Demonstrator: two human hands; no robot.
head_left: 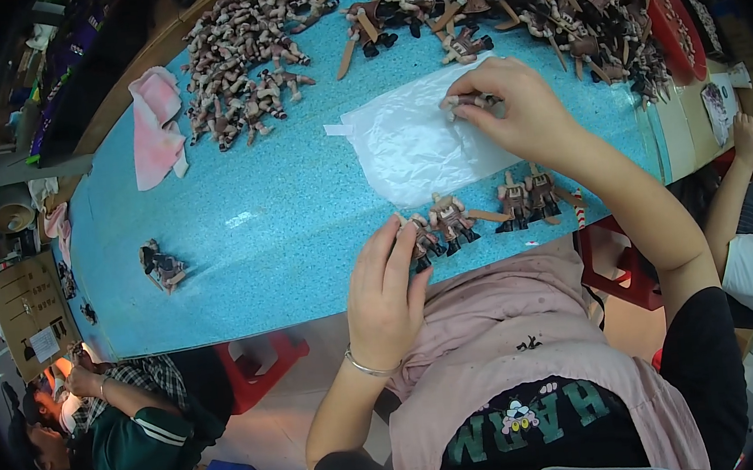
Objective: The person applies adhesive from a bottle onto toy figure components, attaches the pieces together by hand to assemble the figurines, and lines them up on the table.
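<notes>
Near the table's front edge, my left hand has its fingers closed around a small toy figure in brown and beige with black boots. To the right of it lie another figure and a pair of similar figures, with flat brown sword-like pieces beside them. My right hand is raised over a clear plastic bag and pinches a small brown-and-beige figure between thumb and fingers. Part of that figure is hidden by the fingers.
Behind the bag is a big pile of figures, with another heap of figure parts at the far left. A pink-and-white cloth and a dark figure lie on the blue table. A red tray stands at right. Co-workers sit at both sides.
</notes>
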